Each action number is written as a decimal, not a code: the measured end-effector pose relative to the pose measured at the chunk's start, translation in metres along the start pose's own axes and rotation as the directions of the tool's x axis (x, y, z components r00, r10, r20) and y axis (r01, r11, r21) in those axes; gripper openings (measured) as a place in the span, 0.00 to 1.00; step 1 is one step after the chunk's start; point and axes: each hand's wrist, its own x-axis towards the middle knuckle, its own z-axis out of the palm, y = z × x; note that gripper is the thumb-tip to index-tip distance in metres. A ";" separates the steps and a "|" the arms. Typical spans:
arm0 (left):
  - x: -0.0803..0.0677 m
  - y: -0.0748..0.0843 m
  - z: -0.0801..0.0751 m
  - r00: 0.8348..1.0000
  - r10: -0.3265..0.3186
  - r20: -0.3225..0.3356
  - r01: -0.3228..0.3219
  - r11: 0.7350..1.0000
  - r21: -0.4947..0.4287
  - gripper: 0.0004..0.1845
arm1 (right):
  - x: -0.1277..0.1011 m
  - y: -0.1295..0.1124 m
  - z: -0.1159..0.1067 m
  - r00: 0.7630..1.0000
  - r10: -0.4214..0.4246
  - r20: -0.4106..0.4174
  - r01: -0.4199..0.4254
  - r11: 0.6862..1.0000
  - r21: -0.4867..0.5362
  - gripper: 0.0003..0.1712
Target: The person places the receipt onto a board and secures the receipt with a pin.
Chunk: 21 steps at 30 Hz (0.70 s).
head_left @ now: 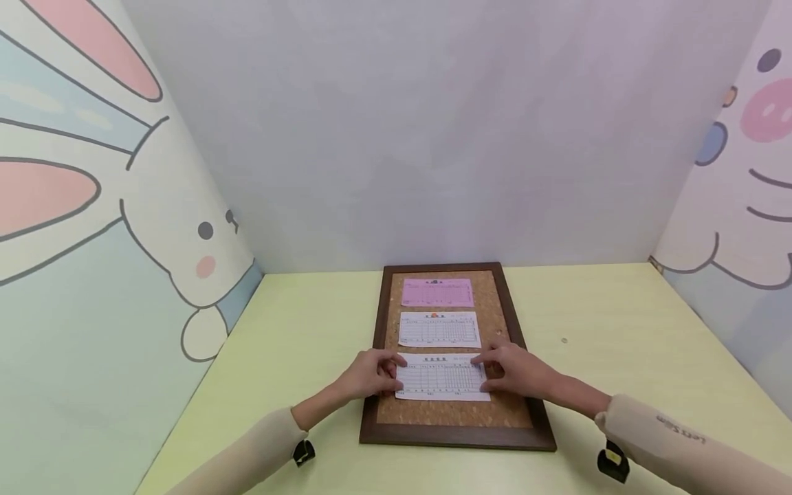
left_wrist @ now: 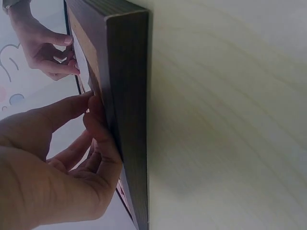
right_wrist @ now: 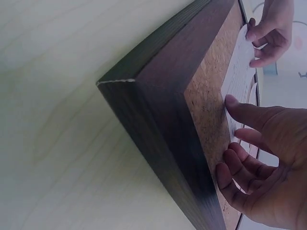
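A corkboard (head_left: 458,415) in a dark brown wooden frame lies on the table. A printed white paper form (head_left: 441,378) is at its lower part, flat on the cork. My left hand (head_left: 371,373) holds this form by its left edge, thumb and forefinger at the paper, as the left wrist view (left_wrist: 72,148) also has it. At the right edge my right hand (head_left: 513,369) holds the same sheet; in the right wrist view its thumb (right_wrist: 232,101) lies at the sheet's edge and its other fingers are bent over the cork. Above are a second white form (head_left: 439,330) and a pink form (head_left: 436,293).
An orange spot (head_left: 434,315) shows at the middle form's top edge. A small pin-like object (head_left: 498,333) sits on the cork, and another small object (head_left: 564,340) lies on the table to the right. Walls with cartoon animals stand left and right; a plain wall (head_left: 408,137) rises behind.
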 end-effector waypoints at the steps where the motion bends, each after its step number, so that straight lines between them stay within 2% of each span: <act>1: 0.000 0.000 0.000 1.000 0.012 0.003 -0.012 1.000 0.013 0.16 | -0.001 0.000 0.000 1.000 -0.001 0.001 0.001 1.000 0.001 0.24; 6: 0.002 -0.001 0.000 0.998 0.057 0.018 -0.058 0.996 0.067 0.18 | -0.007 0.006 -0.008 1.000 -0.020 -0.020 0.020 1.000 0.012 0.14; 11: 0.004 -0.003 -0.001 0.998 0.041 0.054 -0.047 0.992 0.121 0.19 | -0.022 0.037 -0.035 0.989 -0.012 -0.146 0.009 1.000 -0.020 0.05; 13: 0.006 -0.004 -0.002 0.998 0.036 0.057 -0.044 0.990 0.134 0.19 | -0.028 0.055 -0.050 0.980 0.026 -0.199 -0.035 0.998 -0.043 0.04; 16: 0.007 -0.004 -0.004 0.998 0.038 0.055 -0.045 0.991 0.129 0.20 | -0.038 0.083 -0.069 0.968 0.109 -0.226 -0.129 0.989 -0.077 0.05; 18: 0.007 -0.004 -0.005 0.998 0.034 0.057 -0.041 0.992 0.119 0.19 | -0.044 0.098 -0.076 0.963 0.181 -0.200 -0.200 0.977 -0.076 0.07; 21: 0.006 -0.004 -0.005 0.998 0.025 0.060 -0.031 0.994 0.105 0.19 | -0.050 0.114 -0.077 0.959 0.244 -0.142 -0.254 0.965 -0.062 0.08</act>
